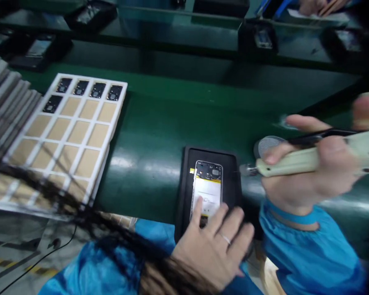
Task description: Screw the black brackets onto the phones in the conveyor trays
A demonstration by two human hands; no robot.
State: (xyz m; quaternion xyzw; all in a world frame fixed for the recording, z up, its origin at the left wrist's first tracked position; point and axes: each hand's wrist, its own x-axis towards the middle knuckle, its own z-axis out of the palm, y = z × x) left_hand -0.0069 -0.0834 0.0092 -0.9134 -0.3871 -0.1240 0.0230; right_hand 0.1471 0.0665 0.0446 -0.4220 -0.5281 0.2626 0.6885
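1. Desk (pixel 147 123): green, glossy, crossing the whole view. Beyond it we note a second green run carrying black trays (pixel 258 37) with dark handset parts; a co-worker's hand (pixel 313 6) shows at the top edge.
2. Floor (pixel 15 254): grey, seen past the desk's near edge at lower left, with yellow-and-black hazard tape (pixel 37 268) and a thin black cable (pixel 39 262).
3. White grid tray (pixel 70 139): on the desk at left, cells lined with tan card. Five dark phone frames (pixel 80 88) sit in its far cells. A stack of grey trays (pixel 6 98) lies against its left side.
4. Dark hair strands (pixel 58 196) cross the lower left of our view. Blue sleeves (pixel 307 246) cover both forearms.
5. Right hand (pixel 310 176): grip closed around a cream electric screwdriver (pixel 289 159). A slim dark item under the fingers is too blurred for us to identify.
6. Black mat (pixel 209 192): mid-desk, well apart from the grid tray. Phone (pixel 207 190) lies flat in it, back open, with a white-labelled battery exposed.
7. Left hand (pixel 212 250): grip open, fingers spread, thumb resting on the phone's lower part, fingers over the mat's near edge. Ring (pixel 225 239) on one finger.
8. Metal bit (pixel 247 169): at the screwdriver's tip, just beside the mat's right edge, apparently not touching.
9. Yellow tape tab (pixel 192 171): at the phone's left edge.
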